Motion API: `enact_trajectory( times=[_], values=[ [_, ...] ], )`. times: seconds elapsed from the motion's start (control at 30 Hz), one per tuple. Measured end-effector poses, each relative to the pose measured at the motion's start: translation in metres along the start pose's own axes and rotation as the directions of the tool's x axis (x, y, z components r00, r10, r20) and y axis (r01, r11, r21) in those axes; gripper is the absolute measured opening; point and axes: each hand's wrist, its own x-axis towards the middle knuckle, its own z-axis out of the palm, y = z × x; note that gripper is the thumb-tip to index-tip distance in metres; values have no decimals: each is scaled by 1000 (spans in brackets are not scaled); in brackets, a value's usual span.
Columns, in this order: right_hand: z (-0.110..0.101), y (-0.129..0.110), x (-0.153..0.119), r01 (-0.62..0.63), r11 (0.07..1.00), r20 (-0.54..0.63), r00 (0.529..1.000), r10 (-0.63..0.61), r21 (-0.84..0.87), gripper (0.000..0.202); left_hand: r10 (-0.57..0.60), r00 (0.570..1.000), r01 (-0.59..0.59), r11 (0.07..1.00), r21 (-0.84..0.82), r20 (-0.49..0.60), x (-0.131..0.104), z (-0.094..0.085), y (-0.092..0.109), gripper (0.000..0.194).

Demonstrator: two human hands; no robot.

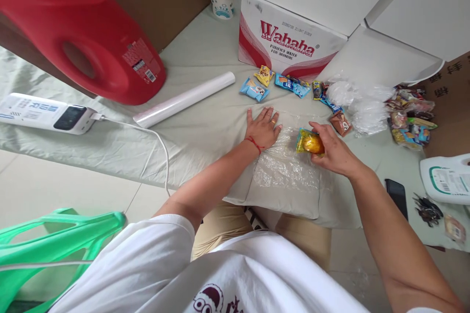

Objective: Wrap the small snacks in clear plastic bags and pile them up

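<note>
A sheet of clear plastic film (284,171) lies spread on the cloth-covered surface in front of me. My left hand (262,128) rests flat on the film's left edge, its fingers apart. Over the right part of the film, my right hand (332,150) grips a small yellow snack packet (310,142) with a blue edge between thumb and fingers. Beyond the film lie a light blue packet (254,89), a yellow packet (264,75) and a longer blue packet (292,84). A brown packet (340,122) sits just past my right hand.
A roll of film (185,99) and a red jug (110,44) stand to the left, near a white power bank (47,113) with a cable. Behind is a Wahaha carton (286,39). Crumpled clear plastic (367,105), more snacks (411,122), a phone (396,198) and keys (428,210) lie right.
</note>
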Motion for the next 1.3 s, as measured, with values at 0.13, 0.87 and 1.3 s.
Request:
enact_trajectory(
  times=[0.13, 0.87, 1.3],
  values=[
    [13, -8, 22, 80, 996, 84, 993, -84, 46, 94, -22, 1000, 22, 1000, -11, -11, 0, -2, 0, 61],
    [19, 13, 53, 148, 982, -56, 988, -142, 116, 54, -276, 928, 181, 921, -344, -251, 9, -2, -12, 47],
    [18, 65, 120, -61, 998, 134, 989, 58, 17, 20, -286, 952, 210, 869, -447, -109, 19, -11, -30, 49]
  ],
)
